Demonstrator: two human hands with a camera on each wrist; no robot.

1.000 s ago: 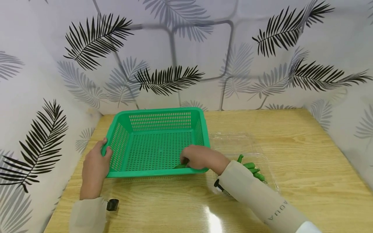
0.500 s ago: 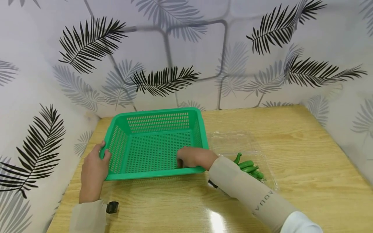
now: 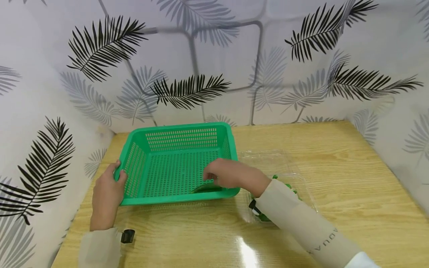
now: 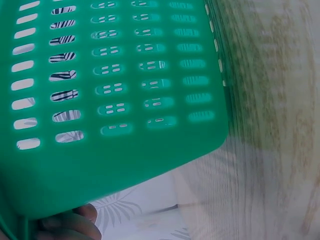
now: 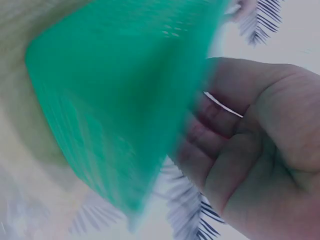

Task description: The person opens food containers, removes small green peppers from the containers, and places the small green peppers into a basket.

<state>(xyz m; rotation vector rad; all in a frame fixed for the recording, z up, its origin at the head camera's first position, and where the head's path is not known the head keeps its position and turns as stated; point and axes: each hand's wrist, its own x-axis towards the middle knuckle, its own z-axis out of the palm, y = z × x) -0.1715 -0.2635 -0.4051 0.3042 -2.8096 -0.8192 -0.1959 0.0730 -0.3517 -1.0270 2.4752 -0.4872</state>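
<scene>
My left hand point(image 3: 108, 191) grips the left rim of a green plastic basket point(image 3: 182, 169) with slotted walls. In the left wrist view, its fingers point(image 4: 75, 227) curl under the basket's rim. A green chili pepper point(image 3: 207, 187) lies inside the basket, along the front wall at the right. Just above that pepper, my right hand point(image 3: 223, 173) hangs with loosely bent fingers and holds nothing. The right wrist view has the basket blurred in front of the fingers, whose tips it hides.
To the basket's right, a clear plastic box with its lid point(image 3: 264, 160) folded back sits on the wooden table point(image 3: 342, 178). Green peppers point(image 3: 264, 217) in it are mostly covered by the right sleeve point(image 3: 291, 216). A leaf-patterned wall point(image 3: 234, 67) stands behind.
The right hand went down at the basket's front right with a pepper, let it go there, and has lifted slightly back to the right. The left hand keeps its hold on the rim.
</scene>
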